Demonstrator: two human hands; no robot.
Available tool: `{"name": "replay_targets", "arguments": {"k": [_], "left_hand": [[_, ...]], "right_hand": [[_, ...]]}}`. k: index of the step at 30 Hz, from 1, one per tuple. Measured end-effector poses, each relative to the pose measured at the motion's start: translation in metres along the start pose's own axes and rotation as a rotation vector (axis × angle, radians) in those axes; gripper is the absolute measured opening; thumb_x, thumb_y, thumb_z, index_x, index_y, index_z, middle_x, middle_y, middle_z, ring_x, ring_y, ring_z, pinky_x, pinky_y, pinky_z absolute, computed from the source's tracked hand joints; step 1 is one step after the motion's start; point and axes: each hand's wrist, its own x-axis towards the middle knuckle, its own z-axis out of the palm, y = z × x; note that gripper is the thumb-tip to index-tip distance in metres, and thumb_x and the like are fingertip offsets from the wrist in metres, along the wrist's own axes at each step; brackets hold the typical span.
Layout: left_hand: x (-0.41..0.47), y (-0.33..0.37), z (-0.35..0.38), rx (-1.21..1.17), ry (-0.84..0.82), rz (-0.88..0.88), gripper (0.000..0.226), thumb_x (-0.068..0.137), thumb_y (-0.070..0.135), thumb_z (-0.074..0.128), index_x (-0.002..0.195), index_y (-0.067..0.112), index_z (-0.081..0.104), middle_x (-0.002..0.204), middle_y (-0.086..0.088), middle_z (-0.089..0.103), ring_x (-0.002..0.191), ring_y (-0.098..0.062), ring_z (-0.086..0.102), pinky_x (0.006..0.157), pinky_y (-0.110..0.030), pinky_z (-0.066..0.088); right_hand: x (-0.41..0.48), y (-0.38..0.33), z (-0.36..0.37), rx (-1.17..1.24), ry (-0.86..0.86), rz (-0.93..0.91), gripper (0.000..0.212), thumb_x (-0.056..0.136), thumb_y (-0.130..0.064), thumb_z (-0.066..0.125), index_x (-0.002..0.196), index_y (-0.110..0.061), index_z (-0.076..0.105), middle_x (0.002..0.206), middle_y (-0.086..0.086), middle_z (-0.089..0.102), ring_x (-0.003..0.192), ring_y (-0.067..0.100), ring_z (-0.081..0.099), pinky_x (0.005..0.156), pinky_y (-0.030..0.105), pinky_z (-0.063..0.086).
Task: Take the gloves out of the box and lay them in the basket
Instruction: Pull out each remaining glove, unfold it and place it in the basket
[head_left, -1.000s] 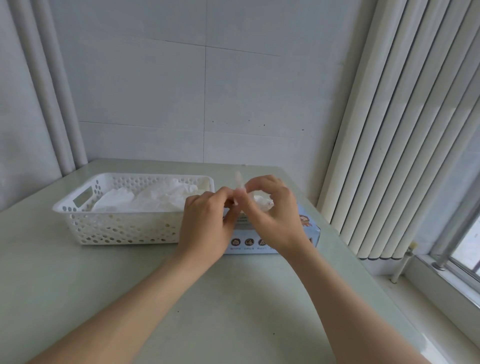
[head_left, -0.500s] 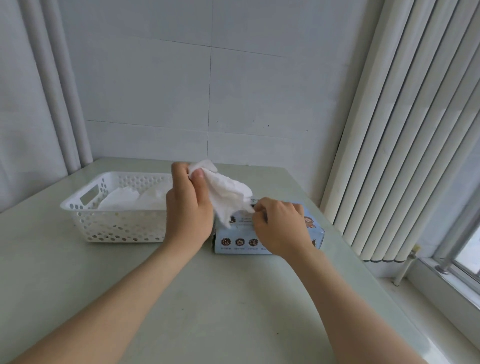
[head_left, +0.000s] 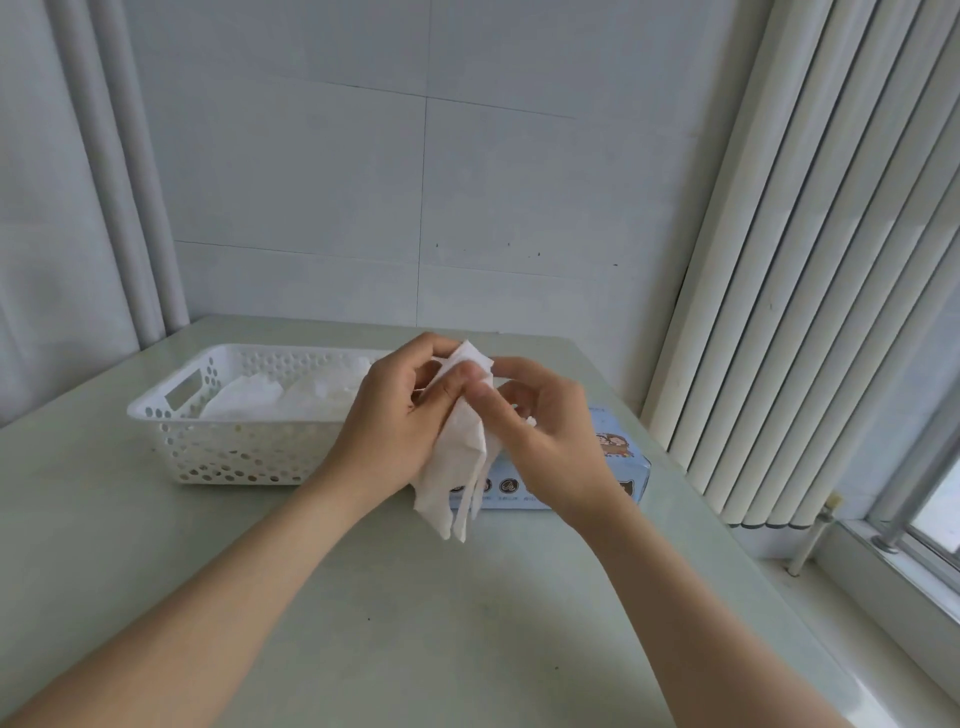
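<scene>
A thin white glove (head_left: 457, 462) hangs down between my two hands in front of the blue glove box (head_left: 618, 462). My left hand (head_left: 384, 415) grips the glove's top edge. My right hand (head_left: 540, 426) pinches the same upper edge from the right, thumb on the glove. The glove's fingers dangle free, just above the table. The white perforated basket (head_left: 228, 447) stands to the left of the box, with several white gloves (head_left: 260, 395) lying inside. The box's opening is hidden behind my right hand.
The pale green table (head_left: 415, 623) carries the basket and box near its far edge by the tiled wall. Vertical white blinds (head_left: 810, 260) and a window sill (head_left: 909, 566) run along the right. Pipes (head_left: 124, 171) stand in the back left corner.
The glove has come fully out of the box. My left hand carried it up and toward me, and my right hand left the box and took hold of the glove's top.
</scene>
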Motion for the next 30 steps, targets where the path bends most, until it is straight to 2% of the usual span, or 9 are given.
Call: {"name": "replay_targets", "arguments": {"k": [3, 6, 12, 16, 18, 20, 25, 28, 30], "left_hand": [[0.001, -0.002, -0.003, -0.003, -0.042, -0.088, 0.02, 0.102, 0.035, 0.066, 0.113, 0.019, 0.065, 0.092, 0.001, 0.08, 0.08, -0.017, 0.077, 0.07, -0.031, 0.06], [0.001, -0.004, -0.007, 0.013, -0.067, -0.13, 0.016, 0.098, 0.033, 0.072, 0.107, 0.02, 0.072, 0.087, 0.0, 0.08, 0.081, -0.017, 0.077, 0.076, -0.033, 0.061], [0.003, -0.007, -0.012, 0.021, 0.112, -0.075, 0.008, 0.093, 0.01, 0.078, 0.092, 0.018, 0.078, 0.088, 0.002, 0.079, 0.081, -0.015, 0.074, 0.074, -0.033, 0.061], [0.007, -0.012, -0.016, -0.03, 0.243, -0.07, 0.009, 0.097, 0.01, 0.072, 0.099, 0.018, 0.076, 0.089, 0.0, 0.077, 0.074, -0.014, 0.069, 0.072, -0.033, 0.059], [0.008, -0.012, -0.016, -0.032, 0.275, -0.059, 0.01, 0.1, 0.012, 0.068, 0.105, 0.018, 0.075, 0.088, 0.001, 0.074, 0.067, -0.01, 0.065, 0.069, -0.026, 0.057], [0.009, -0.013, -0.016, -0.013, 0.269, -0.032, 0.013, 0.104, 0.012, 0.063, 0.108, 0.017, 0.074, 0.082, 0.005, 0.069, 0.062, -0.009, 0.06, 0.065, -0.02, 0.052], [0.008, -0.013, -0.017, 0.052, 0.148, -0.012, 0.02, 0.108, 0.015, 0.056, 0.109, 0.024, 0.073, 0.073, 0.014, 0.061, 0.062, -0.005, 0.051, 0.061, -0.016, 0.043], [0.006, -0.01, -0.017, 0.065, 0.067, -0.001, 0.019, 0.108, 0.018, 0.057, 0.108, 0.026, 0.074, 0.087, 0.005, 0.071, 0.073, -0.009, 0.058, 0.067, -0.019, 0.048], [0.006, -0.009, -0.017, 0.047, 0.053, -0.005, 0.015, 0.107, 0.022, 0.061, 0.108, 0.026, 0.076, 0.091, 0.006, 0.074, 0.078, -0.011, 0.062, 0.069, -0.02, 0.05]], "right_hand": [[0.0, 0.001, -0.003, 0.058, 0.066, 0.073, 0.012, 0.103, -0.015, 0.068, 0.095, -0.009, 0.075, 0.08, 0.014, 0.078, 0.07, 0.026, 0.071, 0.062, 0.033, 0.054], [0.0, -0.002, -0.006, 0.174, 0.145, 0.152, 0.013, 0.104, -0.009, 0.06, 0.101, -0.006, 0.072, 0.086, 0.022, 0.076, 0.071, 0.024, 0.069, 0.062, 0.034, 0.054], [0.003, -0.002, -0.009, 0.233, 0.341, 0.284, 0.012, 0.099, -0.006, 0.053, 0.098, -0.007, 0.065, 0.064, 0.0, 0.065, 0.054, 0.015, 0.049, 0.05, 0.023, 0.041], [0.003, 0.0, -0.012, 0.135, 0.364, 0.361, 0.014, 0.094, -0.009, 0.05, 0.104, -0.015, 0.058, 0.069, 0.009, 0.066, 0.057, 0.021, 0.057, 0.05, 0.028, 0.046], [0.0, 0.002, -0.01, 0.026, 0.342, 0.322, 0.021, 0.092, -0.013, 0.053, 0.112, -0.021, 0.049, 0.076, 0.014, 0.065, 0.061, 0.014, 0.061, 0.053, 0.03, 0.051], [-0.003, 0.005, -0.007, -0.208, 0.338, 0.188, 0.035, 0.09, -0.017, 0.06, 0.119, -0.028, 0.043, 0.086, 0.005, 0.06, 0.074, 0.005, 0.057, 0.067, 0.031, 0.049], [-0.004, 0.013, 0.001, -0.513, 0.173, -0.054, 0.057, 0.079, -0.034, 0.064, 0.134, -0.041, 0.052, 0.125, -0.007, 0.04, 0.114, 0.013, 0.037, 0.101, 0.034, 0.035], [-0.005, 0.019, 0.006, -0.631, 0.03, -0.085, 0.053, 0.082, -0.05, 0.061, 0.135, -0.041, 0.057, 0.127, -0.012, 0.044, 0.118, 0.013, 0.039, 0.1, 0.032, 0.027], [-0.003, 0.024, 0.01, -0.648, 0.017, -0.1, 0.043, 0.09, -0.044, 0.067, 0.132, -0.036, 0.062, 0.125, -0.012, 0.053, 0.117, 0.013, 0.048, 0.097, 0.031, 0.029]]}}
